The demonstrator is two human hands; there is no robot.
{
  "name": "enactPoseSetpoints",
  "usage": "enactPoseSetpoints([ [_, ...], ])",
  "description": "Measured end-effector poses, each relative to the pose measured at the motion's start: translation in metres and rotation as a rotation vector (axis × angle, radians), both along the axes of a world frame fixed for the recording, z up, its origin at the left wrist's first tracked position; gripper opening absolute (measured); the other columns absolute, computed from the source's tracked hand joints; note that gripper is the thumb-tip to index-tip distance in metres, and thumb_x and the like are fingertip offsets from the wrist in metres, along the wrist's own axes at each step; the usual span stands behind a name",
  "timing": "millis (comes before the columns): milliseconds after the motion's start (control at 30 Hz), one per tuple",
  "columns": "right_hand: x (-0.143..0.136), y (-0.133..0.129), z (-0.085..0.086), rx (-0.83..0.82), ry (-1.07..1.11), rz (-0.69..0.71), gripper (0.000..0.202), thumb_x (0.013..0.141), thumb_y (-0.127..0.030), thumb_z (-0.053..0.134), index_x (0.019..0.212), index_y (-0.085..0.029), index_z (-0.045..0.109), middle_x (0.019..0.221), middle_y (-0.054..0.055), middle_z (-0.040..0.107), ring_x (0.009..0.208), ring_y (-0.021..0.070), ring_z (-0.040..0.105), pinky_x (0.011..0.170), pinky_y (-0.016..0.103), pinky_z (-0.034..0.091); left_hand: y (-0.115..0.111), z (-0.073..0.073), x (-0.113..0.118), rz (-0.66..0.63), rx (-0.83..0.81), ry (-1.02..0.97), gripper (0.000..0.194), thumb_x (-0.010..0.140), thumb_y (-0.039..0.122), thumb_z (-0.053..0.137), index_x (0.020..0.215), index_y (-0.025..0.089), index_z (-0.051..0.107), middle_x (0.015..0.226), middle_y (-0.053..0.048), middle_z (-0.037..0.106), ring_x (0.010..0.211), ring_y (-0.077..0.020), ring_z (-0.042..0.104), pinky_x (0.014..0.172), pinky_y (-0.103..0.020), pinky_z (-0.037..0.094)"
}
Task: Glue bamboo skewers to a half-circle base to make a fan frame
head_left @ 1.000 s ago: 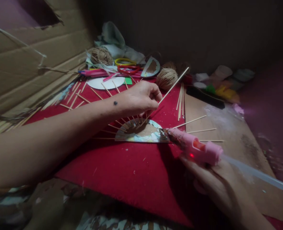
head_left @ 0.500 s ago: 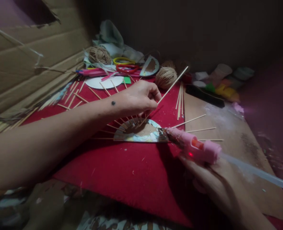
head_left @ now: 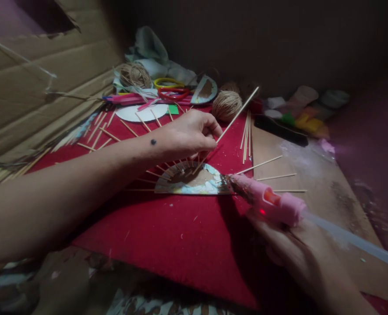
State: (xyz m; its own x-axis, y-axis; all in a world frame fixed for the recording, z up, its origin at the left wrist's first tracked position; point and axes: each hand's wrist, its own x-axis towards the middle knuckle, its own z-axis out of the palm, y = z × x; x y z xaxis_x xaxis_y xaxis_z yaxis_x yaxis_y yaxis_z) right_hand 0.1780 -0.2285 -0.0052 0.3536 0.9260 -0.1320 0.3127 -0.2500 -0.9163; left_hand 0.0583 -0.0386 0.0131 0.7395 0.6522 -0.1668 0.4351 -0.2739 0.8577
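Between the thumb and fingers of my left hand (head_left: 197, 131) is a thin wooden stick (head_left: 238, 114), tilted, its lower end over the half-round cardboard piece (head_left: 190, 189) with a pale blue patterned rim. More sticks fan out from that piece on both sides; my left hand and forearm cover part of the fan. My right hand (head_left: 289, 245) is wrapped round a pink glue gun (head_left: 266, 197) with a red light lit and a long clear glue stick (head_left: 351, 238) out of its back. The gun's dark nozzle sits at the right end of the half-round piece.
Loose sticks (head_left: 245, 136) lie on the red board (head_left: 148, 227). Behind are a white oval (head_left: 141, 113), twine balls (head_left: 227, 106), red-handled scissors (head_left: 173, 93) and a second half-round piece (head_left: 204, 90). Cardboard (head_left: 49, 87) stands at left; a black object (head_left: 281, 130) lies at right.
The lower end of the held stick has shifted slightly right over the half-round piece. The glue gun has moved very little, and both hands keep their hold.
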Motion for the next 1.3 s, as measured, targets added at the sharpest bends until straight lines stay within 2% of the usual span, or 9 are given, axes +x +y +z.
enactPoseSetpoints([
  [133, 0.006, -0.010, 0.000, -0.017, 0.033, -0.049, 0.045, 0.079, -0.034, 0.064, 0.123, -0.028, 0.062, 0.072, 0.004, 0.069, 0.064, 0.0220, 0.065, 0.047, 0.028, 0.051, -0.002, 0.000, 0.004, -0.054, -0.007, -0.059, 0.023, 0.079, 0.004, 0.057, 0.099, 0.013, 0.060, 0.061, 0.002, 0.057, 0.048, -0.0055, 0.049, 0.050, -0.022, 0.036],
  [300, 0.014, -0.023, 0.001, -0.051, 0.126, -0.168, 0.048, 0.081, -0.043, 0.062, 0.126, -0.027, 0.058, 0.053, -0.001, 0.058, 0.040, 0.0148, 0.051, 0.031, 0.024, 0.039, -0.001, 0.000, 0.024, -0.140, 0.032, 0.020, 0.017, 0.074, 0.006, 0.058, 0.088, 0.013, 0.063, 0.056, 0.001, 0.057, 0.047, -0.0090, 0.050, 0.048, -0.024, 0.035],
  [500, 0.025, -0.032, -0.005, -0.043, 0.144, -0.269, 0.053, 0.080, -0.045, 0.062, 0.130, -0.029, 0.053, 0.052, -0.004, 0.052, 0.038, 0.0097, 0.040, 0.029, 0.019, 0.028, 0.000, -0.010, 0.049, -0.327, 0.097, 0.172, 0.015, 0.065, 0.008, 0.053, 0.075, 0.014, 0.062, 0.052, -0.001, 0.056, 0.046, -0.0127, 0.053, 0.044, -0.024, 0.037],
  [633, 0.030, -0.036, -0.008, -0.074, 0.078, -0.409, 0.054, 0.076, -0.048, 0.066, 0.124, -0.026, 0.057, 0.051, -0.004, 0.052, 0.040, 0.0097, 0.041, 0.031, 0.018, 0.030, -0.005, -0.010, 0.054, -0.333, 0.149, 0.278, 0.014, 0.063, 0.009, 0.051, 0.073, 0.014, 0.060, 0.050, -0.001, 0.058, 0.042, -0.0120, 0.053, 0.042, -0.023, 0.037],
  [767, 0.026, -0.038, -0.004, -0.062, 0.109, -0.456, 0.051, 0.075, -0.048, 0.066, 0.120, -0.027, 0.059, 0.052, -0.004, 0.052, 0.041, 0.0088, 0.038, 0.032, 0.019, 0.029, -0.007, -0.009, 0.060, -0.317, 0.223, 0.355, 0.017, 0.065, 0.010, 0.052, 0.077, 0.013, 0.063, 0.053, -0.003, 0.061, 0.043, -0.0124, 0.055, 0.042, -0.022, 0.037],
  [833, 0.022, -0.038, -0.003, -0.056, 0.139, -0.484, 0.046, 0.075, -0.048, 0.066, 0.115, -0.026, 0.061, 0.053, -0.004, 0.051, 0.041, 0.0083, 0.036, 0.032, 0.019, 0.028, -0.007, -0.009, 0.065, -0.307, 0.272, 0.379, 0.019, 0.065, 0.011, 0.053, 0.080, 0.011, 0.065, 0.056, -0.005, 0.063, 0.046, -0.0131, 0.056, 0.044, -0.022, 0.037],
  [1000, 0.019, -0.043, -0.006, -0.027, 0.145, -0.502, 0.027, 0.072, -0.048, 0.068, 0.075, -0.022, 0.060, 0.057, -0.001, 0.055, 0.045, 0.0117, 0.047, 0.037, 0.022, 0.039, -0.010, -0.009, 0.076, -0.344, 0.427, 0.443, 0.023, 0.065, 0.010, 0.054, 0.082, 0.009, 0.069, 0.063, -0.008, 0.066, 0.055, -0.0150, 0.059, 0.048, -0.023, 0.037],
  [1167, 0.019, -0.043, -0.007, 0.003, 0.137, -0.526, 0.031, 0.071, -0.047, 0.068, 0.090, -0.024, 0.060, 0.061, -0.004, 0.060, 0.045, 0.0102, 0.048, 0.036, 0.020, 0.035, -0.013, -0.007, 0.077, -0.375, 0.426, 0.498, 0.030, 0.064, 0.007, 0.053, 0.087, 0.010, 0.071, 0.063, -0.006, 0.066, 0.054, -0.0130, 0.058, 0.050, -0.022, 0.039],
  [1300, 0.020, -0.042, -0.008, -0.013, 0.112, -0.551, 0.034, 0.066, -0.051, 0.072, 0.066, -0.021, 0.055, 0.052, -0.004, 0.055, 0.042, 0.0086, 0.043, 0.035, 0.019, 0.031, -0.013, -0.008, 0.076, -0.370, 0.401, 0.516, 0.031, 0.064, 0.007, 0.053, 0.088, 0.009, 0.071, 0.063, -0.007, 0.066, 0.052, -0.0134, 0.057, 0.050, -0.023, 0.040],
])
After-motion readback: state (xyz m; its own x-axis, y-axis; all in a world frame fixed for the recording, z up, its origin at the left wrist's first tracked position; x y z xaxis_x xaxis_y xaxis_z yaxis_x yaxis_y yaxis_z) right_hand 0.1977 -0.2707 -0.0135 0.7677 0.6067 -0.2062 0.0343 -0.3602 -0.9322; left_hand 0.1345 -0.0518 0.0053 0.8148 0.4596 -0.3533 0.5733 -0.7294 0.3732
